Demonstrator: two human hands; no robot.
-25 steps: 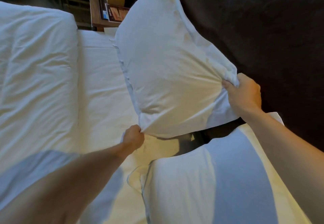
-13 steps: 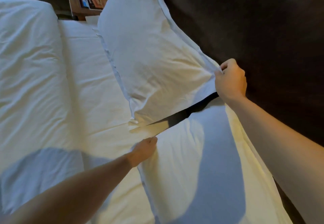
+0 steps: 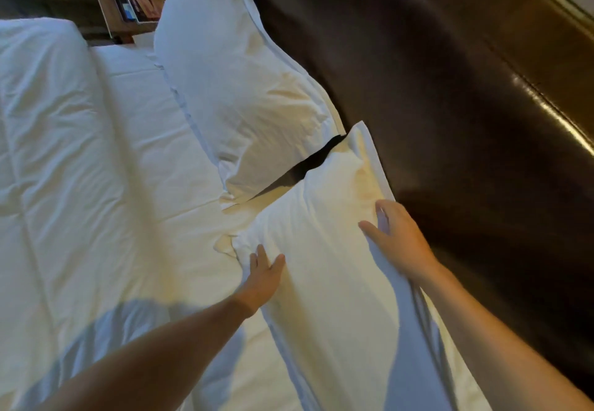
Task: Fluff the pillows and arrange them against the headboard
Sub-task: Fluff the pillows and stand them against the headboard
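Two white pillows lean against the dark leather headboard (image 3: 450,95). The far pillow (image 3: 238,89) rests there with no hand on it. The near pillow (image 3: 334,269) lies below it, a narrow dark gap between the two. My left hand (image 3: 263,272) lies flat, fingers spread, on the near pillow's lower left corner. My right hand (image 3: 395,237) is open too, palm down on that pillow's upper edge next to the headboard. Neither hand grips anything.
A white sheet (image 3: 154,153) covers the mattress left of the pillows, and a folded white duvet (image 3: 48,140) lies further left. A wooden bedside table (image 3: 128,2) with books stands beyond the bed's far end.
Both hands let go of the far pillow, which now leans on the headboard. They moved down onto the near pillow and opened flat on it.
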